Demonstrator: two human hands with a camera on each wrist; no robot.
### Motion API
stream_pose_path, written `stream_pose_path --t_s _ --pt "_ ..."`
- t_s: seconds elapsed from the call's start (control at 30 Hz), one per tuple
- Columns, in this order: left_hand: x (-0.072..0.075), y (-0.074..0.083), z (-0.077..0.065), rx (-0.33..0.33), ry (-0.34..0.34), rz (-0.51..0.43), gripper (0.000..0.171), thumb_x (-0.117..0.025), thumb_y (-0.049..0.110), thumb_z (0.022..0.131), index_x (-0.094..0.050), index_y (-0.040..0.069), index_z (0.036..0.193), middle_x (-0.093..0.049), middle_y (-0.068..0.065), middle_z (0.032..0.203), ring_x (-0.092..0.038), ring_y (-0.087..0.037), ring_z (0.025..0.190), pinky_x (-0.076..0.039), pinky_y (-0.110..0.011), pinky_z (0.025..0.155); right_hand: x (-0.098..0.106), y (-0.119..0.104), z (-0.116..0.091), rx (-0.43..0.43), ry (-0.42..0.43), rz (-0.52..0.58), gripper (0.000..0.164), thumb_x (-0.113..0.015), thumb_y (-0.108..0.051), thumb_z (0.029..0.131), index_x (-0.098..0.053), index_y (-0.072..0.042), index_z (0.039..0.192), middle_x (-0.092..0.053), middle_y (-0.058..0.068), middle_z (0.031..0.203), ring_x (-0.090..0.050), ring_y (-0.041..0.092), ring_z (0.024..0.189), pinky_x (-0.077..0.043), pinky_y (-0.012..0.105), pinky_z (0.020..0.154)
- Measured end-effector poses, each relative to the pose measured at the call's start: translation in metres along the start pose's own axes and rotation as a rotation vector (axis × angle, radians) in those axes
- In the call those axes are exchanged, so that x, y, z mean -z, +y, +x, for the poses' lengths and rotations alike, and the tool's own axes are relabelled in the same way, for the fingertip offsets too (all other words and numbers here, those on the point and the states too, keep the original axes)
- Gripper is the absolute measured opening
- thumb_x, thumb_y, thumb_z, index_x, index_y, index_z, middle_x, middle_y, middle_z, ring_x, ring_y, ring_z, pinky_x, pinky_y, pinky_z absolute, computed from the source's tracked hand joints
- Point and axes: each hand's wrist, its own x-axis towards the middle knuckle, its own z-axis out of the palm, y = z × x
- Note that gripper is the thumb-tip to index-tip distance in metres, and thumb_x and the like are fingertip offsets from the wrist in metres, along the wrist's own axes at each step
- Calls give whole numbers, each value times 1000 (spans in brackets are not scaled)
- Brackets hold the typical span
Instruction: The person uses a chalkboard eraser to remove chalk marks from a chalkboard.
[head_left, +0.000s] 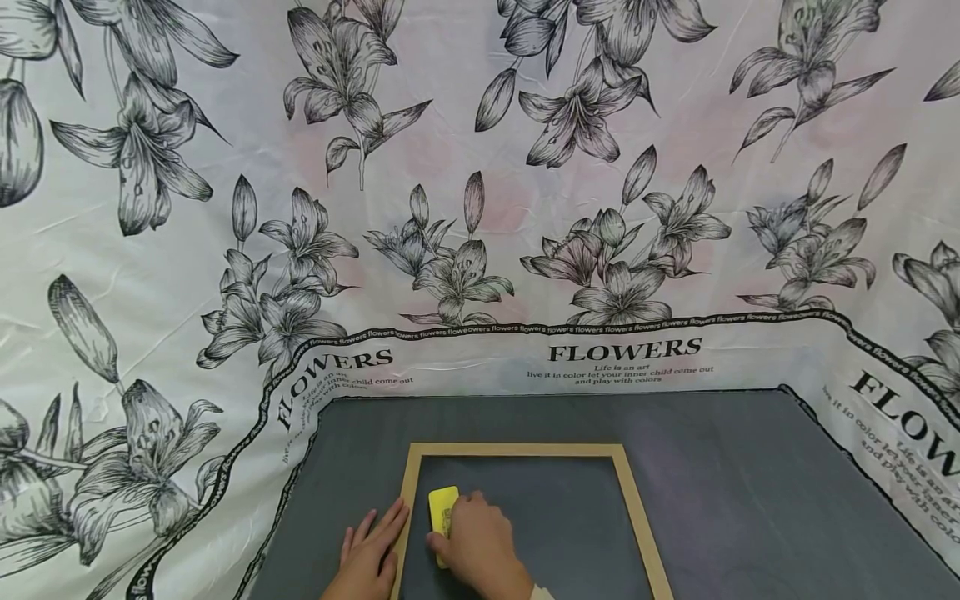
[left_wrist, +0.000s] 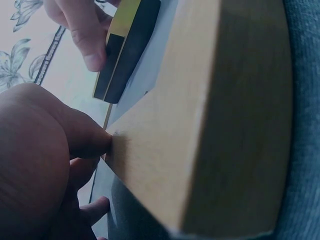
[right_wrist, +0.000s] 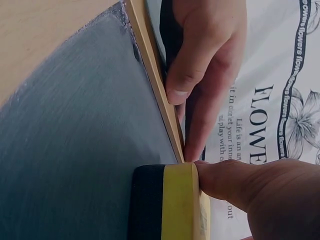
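Observation:
A small blackboard with a light wooden frame lies flat in front of me. My right hand grips a blackboard eraser, yellow on top with a black underside. It is on the board's left part, close to the frame's left side. In the right wrist view the eraser sits by the frame edge, with the thumb against its yellow top part. My left hand rests at the frame's left side, fingers extended; in the left wrist view its thumb touches the wood.
A dark grey mat-like centre lies under the board. Around it spreads a white tablecloth printed with black lilies and the word FLOWERS. Blue fabric shows beside the frame's near side in the left wrist view.

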Motion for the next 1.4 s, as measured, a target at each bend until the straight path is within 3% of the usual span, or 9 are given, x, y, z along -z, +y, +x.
stream_pose_path --t_s 0.5,0.77,1.4 --pt "3 2 -1 -12 15 44 63 -59 2 95 -46 21 153 -37 -4 162 -23 -53 145 -2 -81 105 -8 -7 2 50 25 0 73 -77 -59 78 -68 3 116 -61 12 94 -64 29 78 -56 51 67" --pt "2 3 -2 -23 10 26 62 -58 -1 94 -46 17 153 -36 -6 162 -20 -56 146 0 -82 105 -8 -6 1 75 50 -2 72 -77 -59 78 -69 3 114 -61 12 93 -64 29 77 -56 51 66" --pt "1 0 -1 -2 10 27 64 -59 1 93 -46 19 153 -37 -6 162 -21 -53 146 0 -80 105 -9 -8 0 47 36 2 72 -77 -59 78 -68 3 115 -60 11 90 -63 28 74 -55 50 65"
